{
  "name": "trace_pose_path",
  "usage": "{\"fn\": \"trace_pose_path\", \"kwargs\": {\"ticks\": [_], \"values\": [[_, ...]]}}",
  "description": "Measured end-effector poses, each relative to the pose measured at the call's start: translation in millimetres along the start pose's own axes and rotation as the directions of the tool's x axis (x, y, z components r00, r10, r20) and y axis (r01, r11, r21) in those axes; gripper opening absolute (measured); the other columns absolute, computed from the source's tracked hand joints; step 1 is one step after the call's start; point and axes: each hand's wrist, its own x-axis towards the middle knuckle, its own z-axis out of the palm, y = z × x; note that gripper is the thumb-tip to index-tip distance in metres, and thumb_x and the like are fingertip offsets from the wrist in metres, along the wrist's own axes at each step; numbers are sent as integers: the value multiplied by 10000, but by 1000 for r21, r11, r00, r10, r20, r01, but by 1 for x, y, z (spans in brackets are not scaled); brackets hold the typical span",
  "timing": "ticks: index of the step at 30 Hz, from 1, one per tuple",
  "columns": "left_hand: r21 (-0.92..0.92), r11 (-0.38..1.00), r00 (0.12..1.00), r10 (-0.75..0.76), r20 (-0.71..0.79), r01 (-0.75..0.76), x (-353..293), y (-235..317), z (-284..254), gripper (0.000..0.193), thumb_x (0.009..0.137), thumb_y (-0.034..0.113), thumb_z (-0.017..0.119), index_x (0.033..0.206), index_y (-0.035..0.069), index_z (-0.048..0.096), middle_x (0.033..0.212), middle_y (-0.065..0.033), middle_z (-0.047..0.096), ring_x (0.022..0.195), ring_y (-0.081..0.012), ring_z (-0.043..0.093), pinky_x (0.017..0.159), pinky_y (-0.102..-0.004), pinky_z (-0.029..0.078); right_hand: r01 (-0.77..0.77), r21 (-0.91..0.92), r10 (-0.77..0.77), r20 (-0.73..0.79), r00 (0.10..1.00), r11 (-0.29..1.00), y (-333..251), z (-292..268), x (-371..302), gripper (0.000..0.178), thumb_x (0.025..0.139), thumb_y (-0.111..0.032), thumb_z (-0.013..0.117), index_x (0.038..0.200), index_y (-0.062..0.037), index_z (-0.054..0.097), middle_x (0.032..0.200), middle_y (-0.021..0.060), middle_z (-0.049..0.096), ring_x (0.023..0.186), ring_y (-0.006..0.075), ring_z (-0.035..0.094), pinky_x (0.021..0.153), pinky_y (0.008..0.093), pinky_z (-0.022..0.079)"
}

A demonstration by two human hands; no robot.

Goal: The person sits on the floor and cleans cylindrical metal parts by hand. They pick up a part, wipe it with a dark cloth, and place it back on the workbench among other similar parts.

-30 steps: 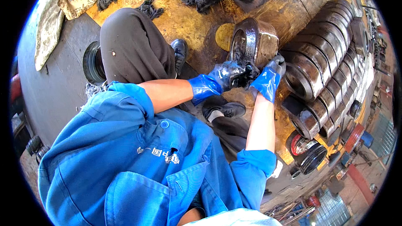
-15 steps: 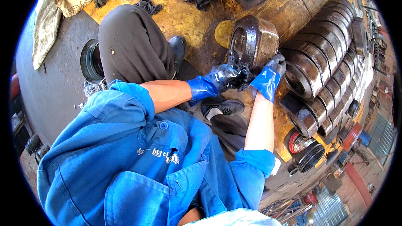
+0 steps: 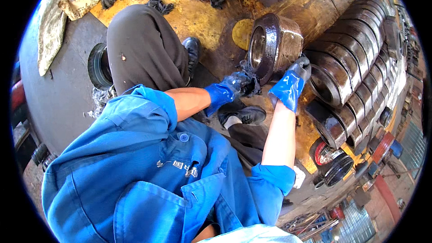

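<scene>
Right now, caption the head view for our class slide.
Left hand holds a rag by a metal ring, right hand beside stacked rings.

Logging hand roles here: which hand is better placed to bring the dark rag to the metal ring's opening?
Probably the left hand: it holds the dark rag near the opening of the metal ring. The right hand is at the ring's lower right side, with no visible rag.

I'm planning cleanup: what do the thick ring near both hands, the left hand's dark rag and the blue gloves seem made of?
Thick ring: probably steel or iron, dark and oily-looking, with bright glints on its rim.
Dark rag: likely cloth or loose fibre, grimy, by its frayed, tangled strands.
Blue gloves: rubber or plastic, glossy, judging by white highlights and creases; which one stays open.
</scene>
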Motion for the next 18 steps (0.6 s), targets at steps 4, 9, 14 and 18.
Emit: {"fn": "trace_pose_path", "kwargs": {"ticks": [4,9,14,18], "values": [[-703,664,967,-196,165,254,26,-23,-7,241,1063,179,539,1118,22,713,984,-141,748,848,-243,714,790,-366,581,70,20,-69,-57,996,997,20,-5,13,352,1045,-297,511,1030,21,661,930,37,634,823,163,523,749,346,492],[-838,546,945,-271,-182,-5,55,-14,-20,275,1074,237,538,1120,27,709,973,-133,745,833,-257,706,798,-372,578,-8,-66,7,-21,1000,998,-1,-1,3,412,1063,-336,518,1075,45,673,958,75,677,834,172,563,778,348,517],[-621,769,954,-49,-295,-152,89,114,-27,295,1052,291,572,1195,73,712,1084,-101,754,943,-254,722,891,-425,592,77,-69,-81,-64,995,995,15,-12,9,482,1075,-381,502,1139,67,670,1043,117,703,897,196,599,825,367,529],[-606,791,922,-171,-348,-82,117,144,-43,267,1047,296,571,1166,107,719,1013,-126,755,806,-273,726,710,-440,611,74,-109,-79,-42,996,991,-3,-1,2,427,1069,-356,541,1122,37,702,999,99,711,885,189,604,822,365,527]]}}
